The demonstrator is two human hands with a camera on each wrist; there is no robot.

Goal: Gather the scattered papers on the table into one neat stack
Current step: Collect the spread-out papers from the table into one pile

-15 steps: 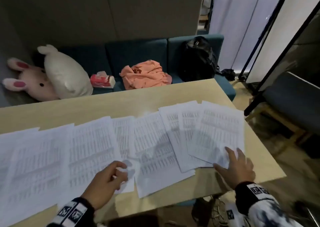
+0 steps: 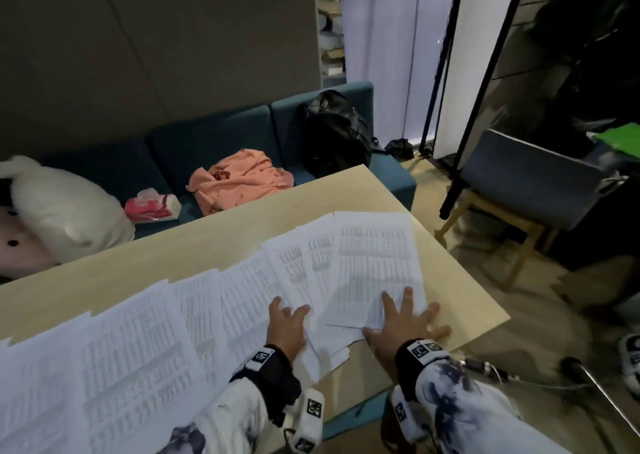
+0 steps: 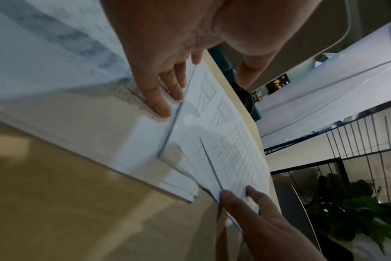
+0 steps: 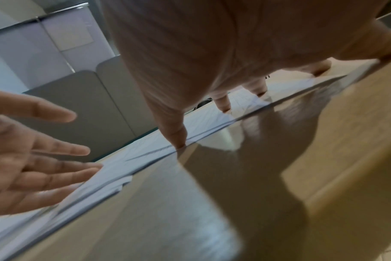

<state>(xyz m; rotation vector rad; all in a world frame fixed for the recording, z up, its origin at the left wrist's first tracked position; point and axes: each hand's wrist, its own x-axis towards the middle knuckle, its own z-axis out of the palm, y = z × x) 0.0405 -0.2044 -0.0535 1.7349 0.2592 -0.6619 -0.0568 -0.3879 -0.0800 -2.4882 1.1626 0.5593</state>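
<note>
Papers [image 2: 242, 301] fanned in an overlapping row along the bench [image 2: 207, 242], near its front edge. Left hand [image 2: 285, 327] and right hand [image 2: 401, 322] lie spread flat on the rightmost sheets. Risk: sideways pushing could buckle sheets or slide them off that edge.

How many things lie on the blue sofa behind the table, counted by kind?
plush toys: 2
tissue pack: 1
orange cloth: 1
backpack: 1
Total: 5
</note>
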